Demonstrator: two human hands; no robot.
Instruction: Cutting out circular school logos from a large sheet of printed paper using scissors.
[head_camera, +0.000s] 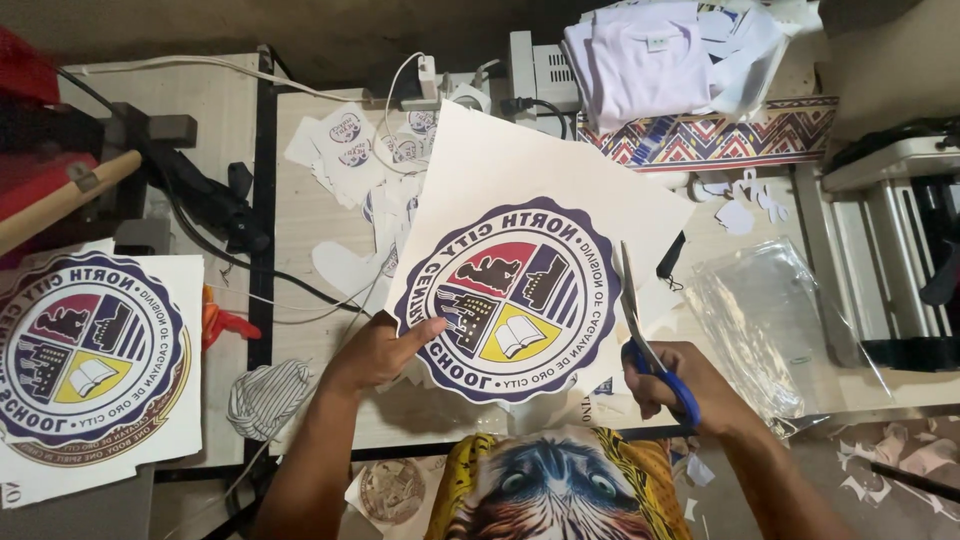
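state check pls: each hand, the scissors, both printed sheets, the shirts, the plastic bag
left hand: pinching the held sheet's lower left edge
right hand: gripping the scissors
scissors: blue handles, blades at the sheet's right edge
held sheet: lifted, tilted, round emblem partly cut out
second sheet: flat on the left table, uncut
white shirts: folded, stacked
plastic bag: lying crumpled and flat

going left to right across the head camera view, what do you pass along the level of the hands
Printed round emblem sheet → left hand → held emblem sheet → scissors in the right hand → clear plastic bag → grey machine.
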